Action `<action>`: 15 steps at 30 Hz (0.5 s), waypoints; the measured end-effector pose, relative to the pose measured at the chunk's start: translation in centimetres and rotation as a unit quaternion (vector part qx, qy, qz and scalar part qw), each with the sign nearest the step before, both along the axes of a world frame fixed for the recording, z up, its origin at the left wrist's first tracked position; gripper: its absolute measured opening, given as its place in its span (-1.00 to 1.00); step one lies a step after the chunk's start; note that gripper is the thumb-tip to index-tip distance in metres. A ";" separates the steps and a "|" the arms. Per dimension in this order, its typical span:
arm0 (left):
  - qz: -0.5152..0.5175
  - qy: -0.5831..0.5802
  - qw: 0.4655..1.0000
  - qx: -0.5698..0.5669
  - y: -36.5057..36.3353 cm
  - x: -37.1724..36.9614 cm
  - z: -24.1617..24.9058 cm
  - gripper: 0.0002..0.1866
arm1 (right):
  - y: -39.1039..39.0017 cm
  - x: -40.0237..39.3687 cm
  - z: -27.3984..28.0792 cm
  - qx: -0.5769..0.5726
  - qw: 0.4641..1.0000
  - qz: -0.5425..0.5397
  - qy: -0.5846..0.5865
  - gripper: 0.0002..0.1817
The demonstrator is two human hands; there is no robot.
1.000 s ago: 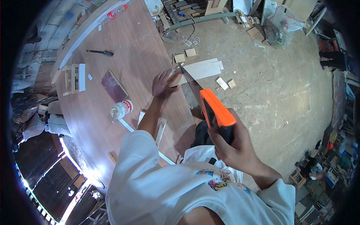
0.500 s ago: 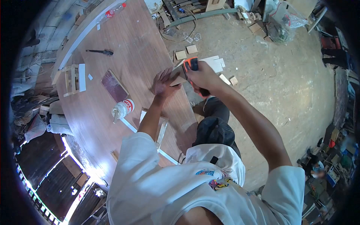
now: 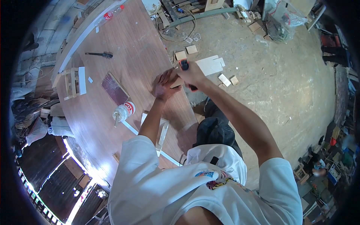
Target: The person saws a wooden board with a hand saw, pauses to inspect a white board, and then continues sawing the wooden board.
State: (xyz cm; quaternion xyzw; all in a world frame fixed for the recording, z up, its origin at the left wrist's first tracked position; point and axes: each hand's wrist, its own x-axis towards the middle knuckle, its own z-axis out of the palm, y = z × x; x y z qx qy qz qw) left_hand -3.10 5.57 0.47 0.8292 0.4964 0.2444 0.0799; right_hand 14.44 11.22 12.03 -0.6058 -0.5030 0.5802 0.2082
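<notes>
My left hand (image 3: 164, 88) lies over a small piece of wood (image 3: 175, 81) at the table's right edge, thumb on the near side and fingers on the far side, holding it down. My right hand (image 3: 193, 75) is wrapped round the orange and black handle of a handsaw (image 3: 183, 64) beside that wood. The saw blade is mostly hidden by my hands. Near my left forearm, a small white-edged wooden frame (image 3: 162, 135) rests on the table. Left of it, a jar with a red and white label (image 3: 129, 108) lies tilted.
On the table (image 3: 135, 56) are a dark slim tool (image 3: 100, 54), a brown-faced block (image 3: 115, 89), a slatted wooden piece (image 3: 77, 82) and a plastic bottle (image 3: 112, 13). White board (image 3: 210, 65) and wood offcuts (image 3: 192, 49) lie beyond the table edge. Another person (image 3: 317, 165) is at far right.
My right hand and the saw have moved back and left, closer to my left hand. The left hand stays on the wood.
</notes>
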 end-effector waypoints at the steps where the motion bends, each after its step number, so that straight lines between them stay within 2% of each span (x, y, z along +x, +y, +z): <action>1: 0.021 -0.009 1.000 -0.021 -0.1 0.3 0.6 -0.33 | -1.3 -0.1 1.2 -0.012 0.999 -0.029 0.033 -0.89; 3: 0.046 -0.019 0.998 -0.043 -0.4 0.3 0.5 -0.32 | -3.3 0.5 4.0 -0.014 0.999 -0.039 0.035 -0.88; 5: 0.037 0.036 0.999 -0.019 -0.4 0.0 -0.1 -0.33 | -5.5 1.7 6.6 -0.016 0.998 -0.052 0.037 -0.85; 7: 0.036 0.041 0.998 -0.031 -0.3 0.0 0.0 -0.34 | -7.7 3.1 8.9 0.110 0.991 -0.058 0.057 -0.87; 8: 0.034 0.048 0.997 -0.043 -0.2 0.0 0.3 -0.34 | -8.7 3.7 10.1 0.112 0.990 -0.057 0.057 -0.87; 10: 0.023 0.059 0.997 -0.042 0.0 0.0 1.4 -0.36 | -10.4 5.0 12.4 -0.005 0.989 -0.097 0.115 -0.91; 12: 0.008 0.069 0.997 -0.041 -0.1 0.1 1.5 -0.37 | -11.7 6.0 14.8 -0.018 0.986 -0.104 0.126 -0.91; 14: 0.010 0.056 0.998 0.010 -0.2 -0.1 0.9 -0.37 | -12.4 6.9 17.0 -0.032 0.984 -0.110 0.137 -0.91; 15: 0.009 0.054 0.998 0.011 -0.3 -0.1 0.8 -0.37 | -12.6 7.3 18.1 -0.079 0.980 -0.115 0.141 -0.91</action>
